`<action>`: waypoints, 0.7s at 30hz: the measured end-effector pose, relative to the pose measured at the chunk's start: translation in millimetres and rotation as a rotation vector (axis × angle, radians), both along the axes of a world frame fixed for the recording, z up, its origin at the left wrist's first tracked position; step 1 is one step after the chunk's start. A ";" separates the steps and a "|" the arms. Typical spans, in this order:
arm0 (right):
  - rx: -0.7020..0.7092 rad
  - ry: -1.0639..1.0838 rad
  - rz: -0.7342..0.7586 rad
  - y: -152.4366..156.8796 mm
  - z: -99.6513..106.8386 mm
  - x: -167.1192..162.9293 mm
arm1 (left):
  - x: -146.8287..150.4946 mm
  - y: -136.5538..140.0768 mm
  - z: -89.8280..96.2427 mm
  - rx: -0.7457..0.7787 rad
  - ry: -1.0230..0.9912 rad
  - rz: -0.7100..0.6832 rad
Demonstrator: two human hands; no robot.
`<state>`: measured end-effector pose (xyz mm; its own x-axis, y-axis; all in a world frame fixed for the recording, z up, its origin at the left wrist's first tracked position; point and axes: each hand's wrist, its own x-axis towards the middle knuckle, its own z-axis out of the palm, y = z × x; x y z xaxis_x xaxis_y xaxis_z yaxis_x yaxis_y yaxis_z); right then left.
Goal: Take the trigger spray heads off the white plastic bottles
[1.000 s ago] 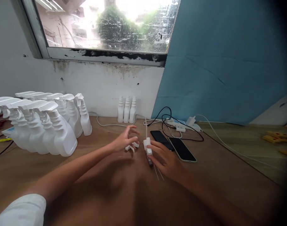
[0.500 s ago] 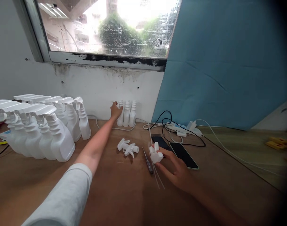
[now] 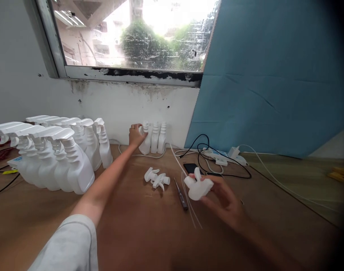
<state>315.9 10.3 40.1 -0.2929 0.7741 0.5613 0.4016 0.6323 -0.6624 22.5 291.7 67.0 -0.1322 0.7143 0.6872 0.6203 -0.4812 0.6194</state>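
Fingers of right hand [image 3: 234,210]: clamped on one white spray head [image 3: 199,190], which they hold above the bench [image 3: 138,233].
Fingers of left hand [image 3: 135,136]: closed on the upper part of a white bottle [image 3: 145,147]; the thumb shows on its near side, the other fingers are partly hidden.
Two more bottles [image 3: 154,143]: upright, just to the right of the left fingers, near the wall [image 3: 127,105].
Thin tubes [image 3: 192,213]: lying just left of the right fingers and partly under the held spray head.
Screwdriver [image 3: 181,195]: beside these tubes, a little farther left from the right fingers.
Loose spray heads [image 3: 161,181]: two pieces on the bench, between both hands.
Dark phone [image 3: 190,168]: behind the right fingers, partly covered.
Power strip [image 3: 239,159]: beyond the right fingers, among cables [image 3: 231,167].
Spray bottles with heads [image 3: 81,171]: standing in rows, well to the left of the left fingers.
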 end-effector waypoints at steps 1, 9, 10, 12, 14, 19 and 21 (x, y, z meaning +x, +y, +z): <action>-0.054 0.107 0.026 1.6 5.0 0.1 | -2.5 -8.8 1.1 0.020 0.009 -0.011; -0.100 0.523 0.148 12.0 91.7 14.6 | -16.5 -93.4 15.9 0.173 0.111 -0.162; -0.041 0.542 0.131 10.1 104.3 17.1 | -17.0 -104.4 18.7 0.223 0.161 -0.178; 0.054 0.555 0.105 5.2 125.4 20.4 | -17.1 -123.8 24.1 0.312 0.274 -0.197; 0.143 0.595 0.081 0.4 139.6 20.8 | -16.4 -138.4 28.2 0.368 0.362 -0.203; 0.147 0.595 0.060 -3.0 151.4 12.2 | -14.1 -159.1 34.2 0.396 0.475 -0.202; 0.121 0.639 0.118 -1.1 151.8 8.3 | -13.9 -164.3 36.0 0.397 0.503 -0.197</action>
